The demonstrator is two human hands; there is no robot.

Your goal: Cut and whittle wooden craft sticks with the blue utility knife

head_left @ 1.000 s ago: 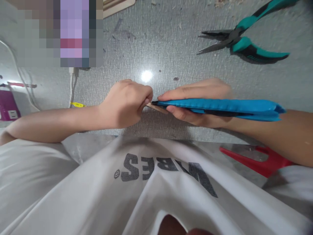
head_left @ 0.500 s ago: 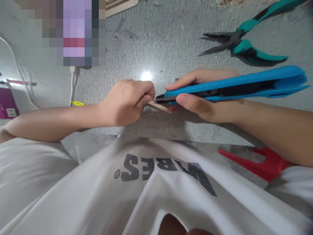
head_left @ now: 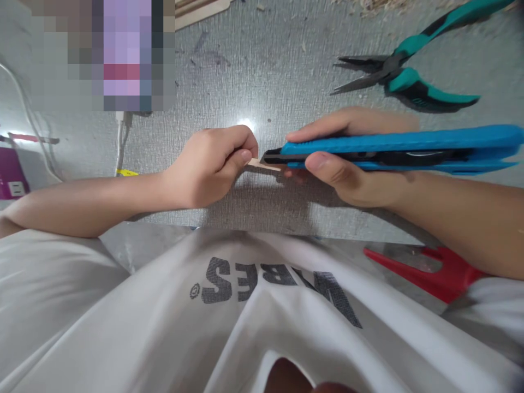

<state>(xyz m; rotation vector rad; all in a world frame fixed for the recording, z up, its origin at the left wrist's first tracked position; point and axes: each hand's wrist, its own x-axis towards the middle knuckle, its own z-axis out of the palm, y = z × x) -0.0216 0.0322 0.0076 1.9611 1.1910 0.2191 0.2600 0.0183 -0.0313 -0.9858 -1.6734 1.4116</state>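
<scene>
A thin, pale wooden stick (head_left: 268, 166) juts to the right from the pinched fingers of my left hand (head_left: 210, 166). Its other end is covered by that hand. My right hand (head_left: 347, 177) is wrapped round a blue utility knife (head_left: 393, 144), thumb on the near side, handle pointing right. The knife's dark tip lies against the upper side of the stick, close to my left fingertips. Fingers of my right hand show beneath the stick's free end; whether they touch it I cannot tell.
Teal-handled long-nose pliers (head_left: 388, 68) lie with jaws apart at the back right. Wood shavings (head_left: 382, 4) are at the far edge. A white cable (head_left: 120, 142) runs on the left, near a purple box (head_left: 13, 172). A red plastic piece (head_left: 454, 273) is below my right forearm.
The knife has turned to lie more level, and my right hand has shifted slightly right. The stick is tilted less steeply. My left hand has barely moved.
</scene>
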